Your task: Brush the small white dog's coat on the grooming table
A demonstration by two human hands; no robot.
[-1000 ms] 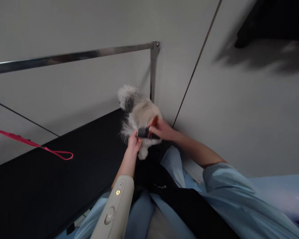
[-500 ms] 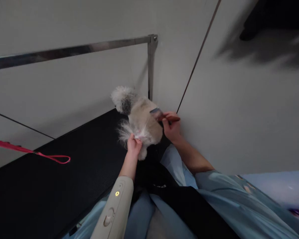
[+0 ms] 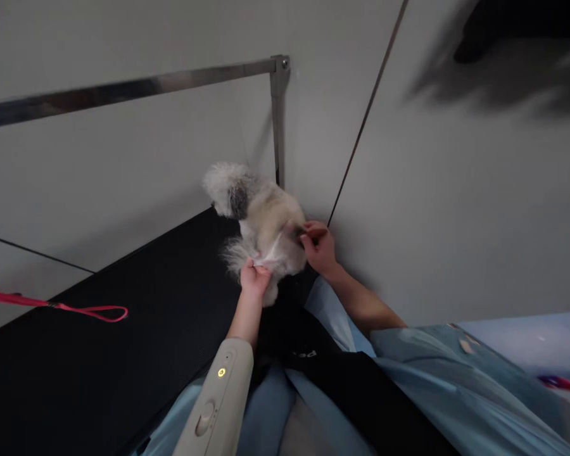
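A small curly-haired dog (image 3: 270, 212) is on a black table, its white head with one dark grey ear towards the upper left. My left hand (image 3: 255, 277) is closed on long white fur low on the dog's near side; whether it is a leg or the tail I cannot tell. My right hand (image 3: 319, 246) is closed around a slicker brush (image 3: 295, 233) at the dog's flank. The brush head is blurred against the coat, and my fingers hide most of the handle. White fur stretches between the two hands.
The black table (image 3: 123, 354) runs along a grey wall. A metal bar (image 3: 142, 88) with an upright post stands behind the dog. At left hangs a red lead (image 3: 90, 311). A pale casing (image 3: 218, 399) with a yellow light covers my left forearm. A dark object (image 3: 517, 22) is at upper right.
The brush has moved down and left across the dog's flank, towards my left hand, and now meets the white fur. My left hand keeps its hold. The view has shifted slightly.
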